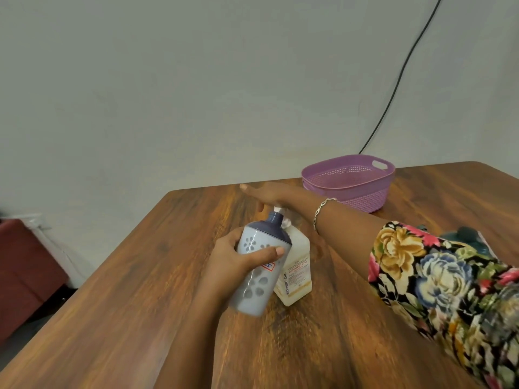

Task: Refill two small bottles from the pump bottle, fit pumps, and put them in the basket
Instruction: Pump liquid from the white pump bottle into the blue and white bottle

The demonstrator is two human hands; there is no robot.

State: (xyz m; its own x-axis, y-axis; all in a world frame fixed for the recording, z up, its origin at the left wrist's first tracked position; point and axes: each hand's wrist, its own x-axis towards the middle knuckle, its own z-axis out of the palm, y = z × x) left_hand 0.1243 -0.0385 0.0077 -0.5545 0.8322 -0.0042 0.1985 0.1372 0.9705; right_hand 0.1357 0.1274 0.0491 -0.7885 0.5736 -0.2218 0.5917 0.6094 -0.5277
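Wooden counter (351, 318) carries the cream pump bottle (295, 273), upright near its middle. Right hand (269, 192) rests palm down on the white pump head (278, 210), its fingers (250, 188) straight and close together. Left hand (236, 259) grips the small bottle (254, 287), pale blue with a dark-blue shoulder, thumb and fingers curled round its body. This bottle is held off the counter, tilted, its neck just beside the pump head. Purple basket (362, 199) stands at the far right of the counter, well apart from both bottles.
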